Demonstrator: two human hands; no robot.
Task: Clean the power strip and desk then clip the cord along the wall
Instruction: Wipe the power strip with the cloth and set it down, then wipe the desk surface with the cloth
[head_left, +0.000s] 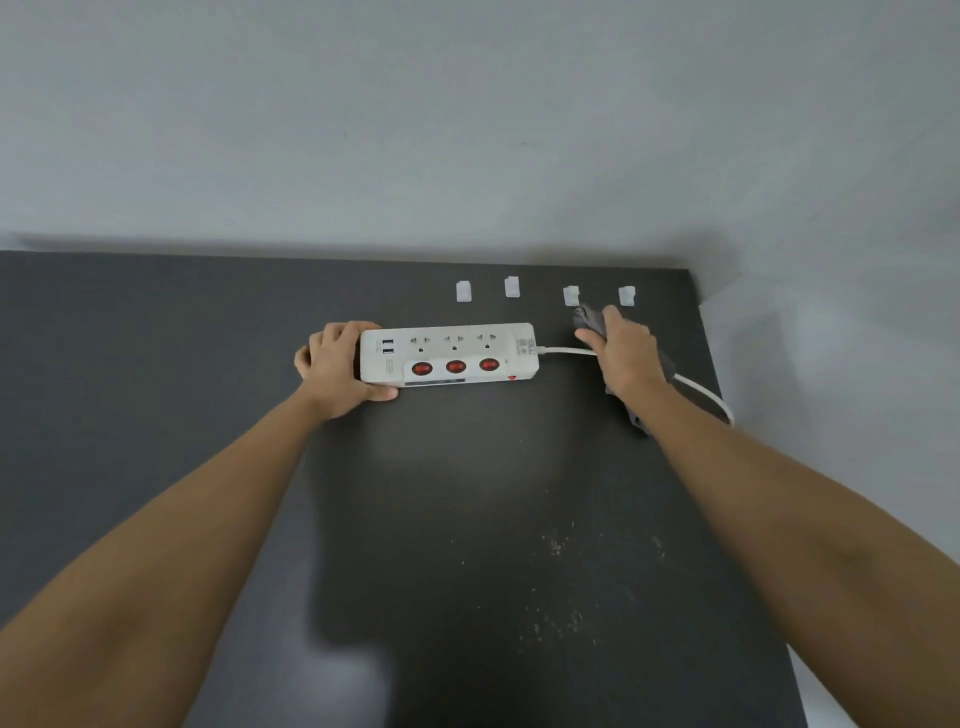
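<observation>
The left hand (340, 371) is clamped on the USB end of the white power strip (449, 356), which lies flat on the dark bench (156, 364) near the wall. The right hand (626, 353) is closed on a grey cloth (589, 319) over the cord (569, 352). Keep the strip pinned and draw the cloth outward along the cord; the crumbs (556, 545) nearer the front edge look like a later pass.
</observation>
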